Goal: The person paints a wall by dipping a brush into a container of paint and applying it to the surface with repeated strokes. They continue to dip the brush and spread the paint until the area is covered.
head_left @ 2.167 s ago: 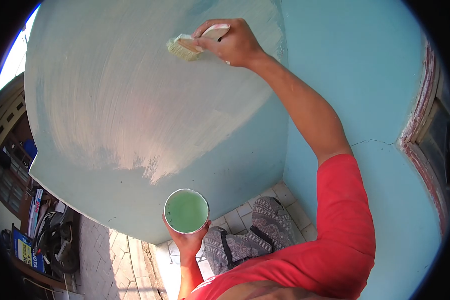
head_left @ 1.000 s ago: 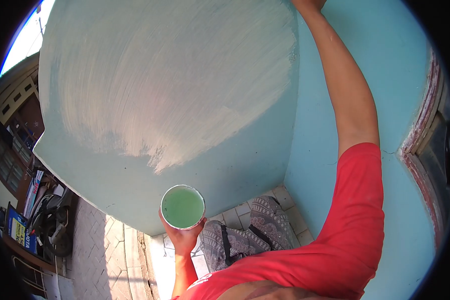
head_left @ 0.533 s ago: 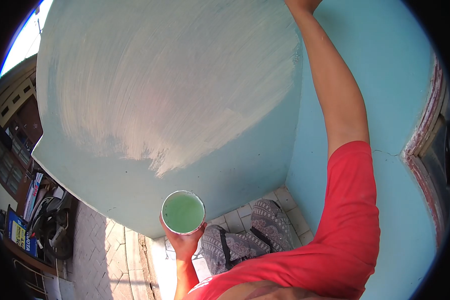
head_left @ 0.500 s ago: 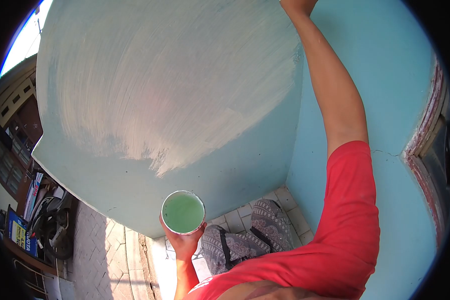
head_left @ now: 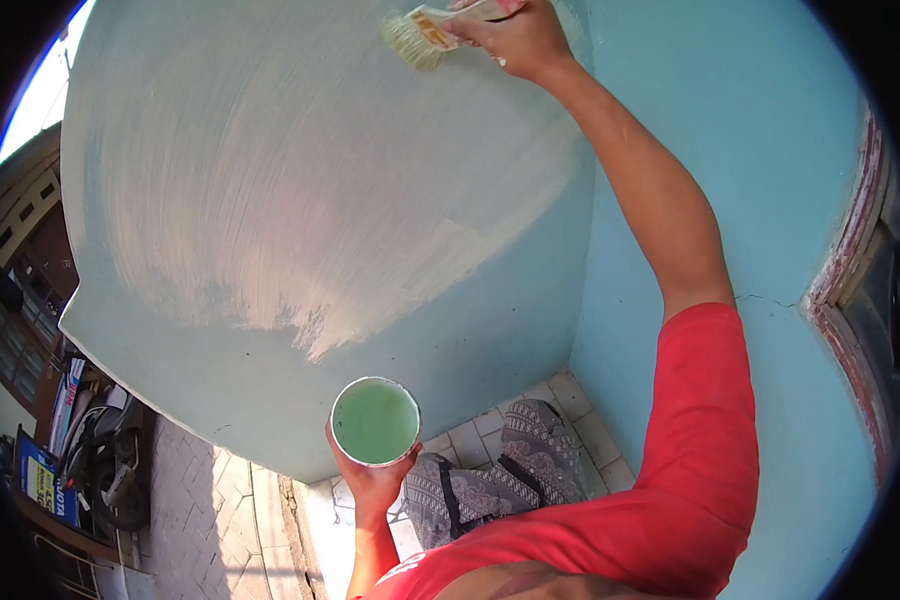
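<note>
My right hand (head_left: 520, 42) grips the handle of a wide paintbrush (head_left: 417, 40), whose pale, paint-wet bristles are against or very near the upper part of the wall (head_left: 370, 180). Whitish streaks cover much of that wall, over a blue-green colour that still shows along its lower edge. Low in front of me, my left hand (head_left: 372, 480) is wrapped round a round paint tub (head_left: 417, 440) with a white rim. Inside it I see pale green liquid (head_left: 375, 422). The fingers on the tub's far side are hidden.
A blue-green side wall (head_left: 670, 150) with a thin crack meets the streaked one at a corner. Tiles (head_left: 595, 435) lie underfoot. At right is a worn window frame (head_left: 840, 280). Past the wall's left edge are a paved lane (head_left: 185, 500) and a motorcycle (head_left: 115, 470).
My right hand has come down and left into view, bringing the paintbrush with it. The tub in my left hand appears slightly further right and higher.
</note>
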Action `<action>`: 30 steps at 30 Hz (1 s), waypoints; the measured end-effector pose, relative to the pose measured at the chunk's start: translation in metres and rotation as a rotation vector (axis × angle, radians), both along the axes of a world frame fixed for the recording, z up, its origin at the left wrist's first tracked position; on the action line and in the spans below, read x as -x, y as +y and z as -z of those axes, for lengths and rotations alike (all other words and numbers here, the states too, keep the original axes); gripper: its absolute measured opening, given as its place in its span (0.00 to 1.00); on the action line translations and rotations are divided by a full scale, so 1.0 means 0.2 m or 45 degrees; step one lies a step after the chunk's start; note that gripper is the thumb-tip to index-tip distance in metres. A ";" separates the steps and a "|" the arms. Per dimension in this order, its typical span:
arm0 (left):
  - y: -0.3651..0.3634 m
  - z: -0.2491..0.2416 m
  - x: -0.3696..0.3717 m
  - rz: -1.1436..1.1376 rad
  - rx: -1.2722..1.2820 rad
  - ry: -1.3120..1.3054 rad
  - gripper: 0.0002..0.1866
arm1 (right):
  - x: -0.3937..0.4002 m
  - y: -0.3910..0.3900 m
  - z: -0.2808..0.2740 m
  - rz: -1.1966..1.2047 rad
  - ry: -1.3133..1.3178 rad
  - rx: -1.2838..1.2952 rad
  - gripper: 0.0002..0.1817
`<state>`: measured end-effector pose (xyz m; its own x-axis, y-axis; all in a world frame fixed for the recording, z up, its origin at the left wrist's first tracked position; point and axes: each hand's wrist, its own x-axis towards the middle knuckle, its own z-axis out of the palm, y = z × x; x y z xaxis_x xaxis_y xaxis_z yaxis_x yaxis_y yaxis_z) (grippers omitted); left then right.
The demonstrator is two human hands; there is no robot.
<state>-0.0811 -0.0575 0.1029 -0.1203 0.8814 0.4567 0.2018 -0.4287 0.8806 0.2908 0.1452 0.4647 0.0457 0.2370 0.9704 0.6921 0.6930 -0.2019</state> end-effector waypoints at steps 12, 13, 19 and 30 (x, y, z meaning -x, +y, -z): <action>0.01 0.08 0.07 -0.085 0.011 0.042 0.60 | 0.07 0.08 0.37 0.511 -0.174 -0.687 0.11; 0.01 0.07 0.06 -0.081 0.011 0.044 0.60 | 0.21 0.11 0.53 0.346 -0.287 -0.751 0.09; 0.02 0.02 0.00 -0.003 0.038 0.024 0.61 | 0.75 -0.11 1.05 -0.359 -0.484 -0.139 0.08; -0.06 0.08 0.08 -0.149 0.074 -0.076 0.58 | -0.59 0.02 0.10 0.493 0.290 -0.588 0.08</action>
